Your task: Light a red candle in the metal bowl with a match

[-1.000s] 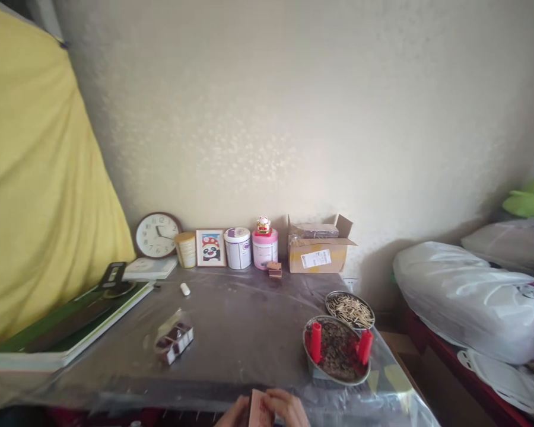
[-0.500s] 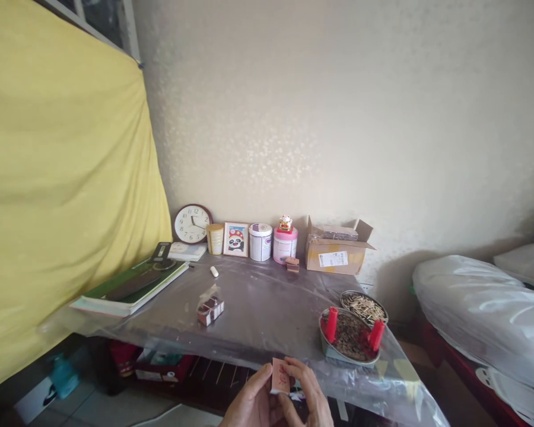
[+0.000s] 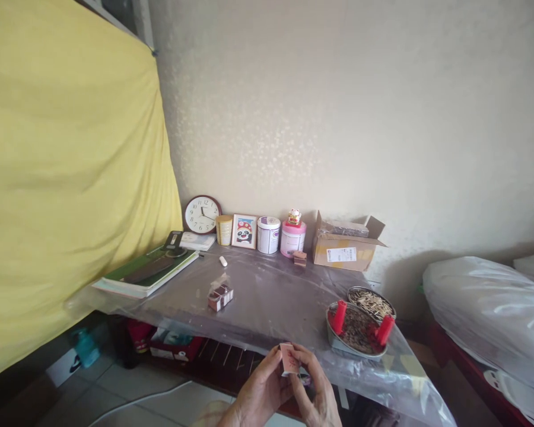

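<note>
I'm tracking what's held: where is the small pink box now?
In the head view, the small pink box is low, just right of centre, held between the left hand and right hand, left of the nearer bowl.

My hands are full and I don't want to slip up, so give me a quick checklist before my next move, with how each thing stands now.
1. Small box held by the left hand and the right hand: ok.
2. Contents of the small box known: cannot tell.
3. Red candles standing in their dish: ok.
4. Pale sticks kept out of that dish: ok, they lie behind it.
5. Plastic sheet within the table edge: not ok, it hangs over.
</note>
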A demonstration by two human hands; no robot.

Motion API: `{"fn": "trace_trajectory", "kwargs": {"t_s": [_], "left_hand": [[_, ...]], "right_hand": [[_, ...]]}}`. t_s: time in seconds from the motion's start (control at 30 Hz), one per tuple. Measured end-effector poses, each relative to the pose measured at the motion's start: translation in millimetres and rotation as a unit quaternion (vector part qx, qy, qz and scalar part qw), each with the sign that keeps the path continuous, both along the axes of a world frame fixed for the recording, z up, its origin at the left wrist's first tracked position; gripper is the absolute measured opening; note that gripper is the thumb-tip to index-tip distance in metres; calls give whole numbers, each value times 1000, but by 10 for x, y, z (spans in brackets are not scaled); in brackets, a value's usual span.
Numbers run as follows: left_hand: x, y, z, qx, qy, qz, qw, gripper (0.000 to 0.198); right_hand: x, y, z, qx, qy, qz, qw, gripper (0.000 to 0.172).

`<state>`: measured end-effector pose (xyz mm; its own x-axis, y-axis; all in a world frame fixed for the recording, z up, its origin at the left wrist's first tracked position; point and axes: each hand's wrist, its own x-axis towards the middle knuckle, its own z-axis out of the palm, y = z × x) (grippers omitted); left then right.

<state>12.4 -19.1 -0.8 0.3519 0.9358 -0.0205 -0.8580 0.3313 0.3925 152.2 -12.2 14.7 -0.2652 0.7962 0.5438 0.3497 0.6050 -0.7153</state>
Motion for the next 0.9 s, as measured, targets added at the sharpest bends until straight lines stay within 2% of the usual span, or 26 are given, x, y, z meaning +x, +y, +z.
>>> {"fn": "trace_trajectory", "kwargs": {"t_s": [0.2, 0.37, 0.47, 0.53, 0.67, 0.8, 0.9], "left_hand": [[4, -49, 70, 23, 8, 3, 1000, 26], [20, -49, 60, 39, 17, -13, 999, 29], [27, -48, 83, 41, 33, -20, 998, 28], [22, -52, 105, 40, 43, -13, 998, 27], [-20, -56, 106, 2, 33, 27, 999, 24], [-52, -51, 70, -50, 70, 6, 996, 28], [-50, -62, 71, -52, 120, -39, 991, 34]], "right_hand": [[-83, -26, -17, -36, 27, -20, 999, 27], [-120, -5, -100, -31, 46, -55, 997, 37], [-123, 5, -126, -19, 43, -67, 997, 36], [-101, 10, -98, -15, 36, -50, 998, 36], [27, 48, 43, -47, -2, 34, 998, 42], [183, 129, 125, -36, -3, 45, 998, 20], [232, 169, 103, -5, -19, 33, 999, 17]]}}
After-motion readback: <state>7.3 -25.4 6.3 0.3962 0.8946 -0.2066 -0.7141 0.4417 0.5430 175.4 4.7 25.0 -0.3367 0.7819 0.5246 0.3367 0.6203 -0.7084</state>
